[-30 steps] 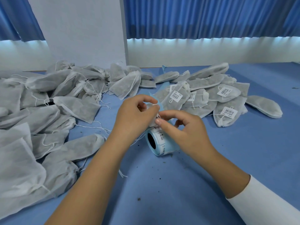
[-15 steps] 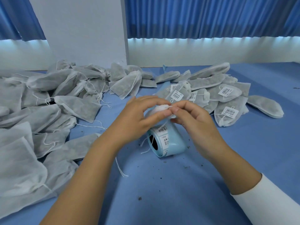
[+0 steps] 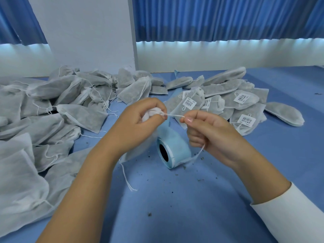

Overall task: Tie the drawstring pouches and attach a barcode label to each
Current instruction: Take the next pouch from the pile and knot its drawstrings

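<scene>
My left hand (image 3: 138, 123) grips the gathered white neck of a drawstring pouch (image 3: 151, 113), whose body hangs down behind the hand. My right hand (image 3: 208, 132) pinches the white drawstring (image 3: 174, 115) between thumb and forefinger, stretched taut from the pouch neck; its loose end trails out below the palm. Beneath both hands a blue roll of barcode labels (image 3: 168, 149) lies on its side on the blue table (image 3: 192, 207).
A large heap of unlabelled grey pouches (image 3: 52, 109) covers the left side. Pouches bearing barcode labels (image 3: 243, 106) lie piled at the right rear. Dark crumbs are scattered on the table near the roll. A white wall and blue curtains stand behind.
My hands have drawn apart: the right hand has pulled the drawstring out to the right, away from the pouch neck held by the left.
</scene>
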### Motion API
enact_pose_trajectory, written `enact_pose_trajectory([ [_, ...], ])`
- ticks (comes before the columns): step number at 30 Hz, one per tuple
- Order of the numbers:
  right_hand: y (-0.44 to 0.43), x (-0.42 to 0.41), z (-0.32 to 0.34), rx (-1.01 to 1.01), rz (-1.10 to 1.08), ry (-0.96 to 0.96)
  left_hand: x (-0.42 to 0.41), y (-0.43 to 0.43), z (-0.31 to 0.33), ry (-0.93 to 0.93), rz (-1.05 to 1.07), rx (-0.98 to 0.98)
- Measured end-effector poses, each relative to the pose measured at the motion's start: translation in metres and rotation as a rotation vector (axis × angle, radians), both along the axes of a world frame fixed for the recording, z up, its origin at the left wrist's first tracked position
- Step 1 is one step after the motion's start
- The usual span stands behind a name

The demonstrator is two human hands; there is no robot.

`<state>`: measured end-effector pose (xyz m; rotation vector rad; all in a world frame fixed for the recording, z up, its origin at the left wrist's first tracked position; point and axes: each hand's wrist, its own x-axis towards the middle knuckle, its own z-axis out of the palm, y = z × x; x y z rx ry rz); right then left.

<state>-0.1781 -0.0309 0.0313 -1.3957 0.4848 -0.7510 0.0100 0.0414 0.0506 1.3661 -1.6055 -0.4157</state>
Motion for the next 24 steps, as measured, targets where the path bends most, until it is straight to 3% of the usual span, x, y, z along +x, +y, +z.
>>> enact_pose_trajectory([
  [5, -0.002, 0.001, -0.005, -0.226, -0.211, 0.040, -0.004, 0.003, 0.003, 0.083, -0.148, 0.128],
  [11, -0.001, 0.004, -0.007, -0.378, -0.442, -0.050, -0.019, 0.005, 0.005, 0.450, -0.346, 0.200],
  [15, 0.001, 0.007, -0.011, -0.500, -0.509, -0.009, -0.025, 0.001, 0.004, 0.653, -0.273, 0.196],
  [18, 0.004, 0.010, -0.017, -0.626, -0.486, 0.080, -0.021, -0.003, 0.001, 0.580, -0.111, 0.129],
  [21, 0.007, 0.009, -0.017, -0.740, -0.436, 0.146, -0.012, -0.003, -0.001, 0.346, -0.006, 0.080],
  [24, 0.006, 0.005, -0.013, -0.844, -0.445, 0.173, -0.004, 0.000, 0.000, 0.100, 0.008, 0.156],
])
